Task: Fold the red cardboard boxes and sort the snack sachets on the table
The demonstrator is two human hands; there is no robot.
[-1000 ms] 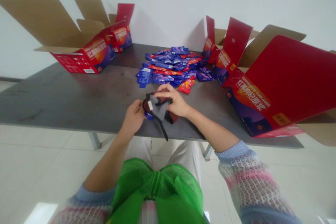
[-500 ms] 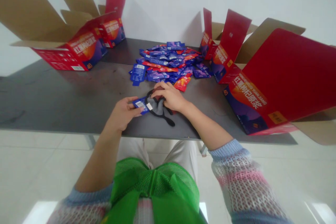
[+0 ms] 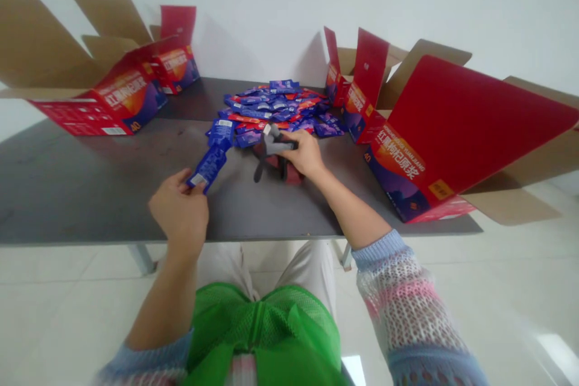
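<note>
My left hand [image 3: 180,205] is closed on the lower end of a blue sachet [image 3: 209,167], its thumb and fingers pinching it. The sachet points up and away, and its far end meets another blue sachet at the near left edge of the pile [image 3: 271,110]. My right hand [image 3: 306,154] grips a soft grey and dark red item with a black strap [image 3: 277,148], just in front of the pile. What kind of thing this item is I cannot make out. Part of it is hidden by my fingers.
Open red cartons stand on both sides of the dark table [image 3: 113,193]: a large one [image 3: 129,99] and a smaller one [image 3: 177,69] at left, and a near one [image 3: 398,172], a middle one [image 3: 357,110] and a far one [image 3: 333,81] at right. A white wall rises behind.
My left hand has drawn the blue sachet away from the grey item, to the left. My right hand has lifted and turned the item, bringing it nearer the pile. The view has shifted slightly.
</note>
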